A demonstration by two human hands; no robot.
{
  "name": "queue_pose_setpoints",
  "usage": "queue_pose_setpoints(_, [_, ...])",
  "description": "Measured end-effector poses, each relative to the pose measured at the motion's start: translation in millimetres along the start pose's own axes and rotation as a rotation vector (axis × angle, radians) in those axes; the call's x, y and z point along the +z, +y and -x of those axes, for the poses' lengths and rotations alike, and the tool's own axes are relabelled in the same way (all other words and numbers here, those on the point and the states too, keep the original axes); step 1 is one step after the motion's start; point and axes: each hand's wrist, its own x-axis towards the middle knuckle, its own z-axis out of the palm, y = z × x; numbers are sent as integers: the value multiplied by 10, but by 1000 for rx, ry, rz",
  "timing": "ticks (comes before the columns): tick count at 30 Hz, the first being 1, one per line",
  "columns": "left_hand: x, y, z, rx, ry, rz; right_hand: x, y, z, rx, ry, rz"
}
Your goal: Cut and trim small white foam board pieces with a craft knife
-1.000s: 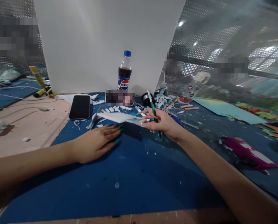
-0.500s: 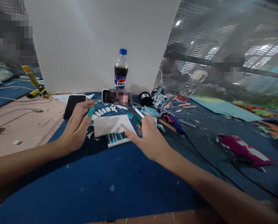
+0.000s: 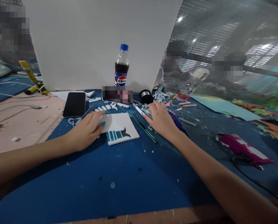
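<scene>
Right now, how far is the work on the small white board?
Already done, it seems: rows of blue blocks and a dark shape on the white board. In hand: the left hand touches the board's left side; the right hand is near a white stick. Possibly left: the board's upper part looks bare.

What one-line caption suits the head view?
Left hand on a white board with blue blocks, right hand beside a green stick.

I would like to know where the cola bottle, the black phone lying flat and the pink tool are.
Cola bottle [image 3: 121, 67]: head view, dark middle.
Black phone [image 3: 74, 105]: head view, screen.
Pink tool [image 3: 246, 148]: head view, body.
</scene>
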Motion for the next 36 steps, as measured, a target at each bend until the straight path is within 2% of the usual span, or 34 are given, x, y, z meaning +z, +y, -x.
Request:
queue_pose_setpoints(5, [-7,-2,7,26,-8,0,71,169,-50,-3,-142,-34])
queue_pose_setpoints(10, [17,-9,18,98,0,18,40,117,-33,-34,-190,-64])
queue_pose_setpoints(14, [3,20,28,117,-42,33,43,102,-12,-48,-244,-111])
queue_pose_setpoints(19, [-19,43,39,136,-44,25,104,115,-27,-117,-145,-252])
queue_pose_setpoints(22, [-22,43,54,206,46,5,94,107,-49,-95,-62,-276])
queue_pose_setpoints(25, [-25,37,71,275,178,-27,40,47,-40,-46,76,-319])
queue_pose_setpoints(27, [-22,28,76,312,287,-24,-4,-56,0,-25,193,-520])
queue_pose_setpoints(29, [-15,13,74,339,388,7,-44,-218,67,13,262,-883])
queue_pose_setpoints(31, [-11,-3,69,370,436,50,-76,-413,148,6,255,-1122])
queue_pose_setpoints(34, [-20,-19,74,438,394,60,-116,-667,254,-66,185,-1344])
queue_pose_setpoints(36, [-34,-21,86,445,418,-3,-140,-760,299,-73,141,-1480])
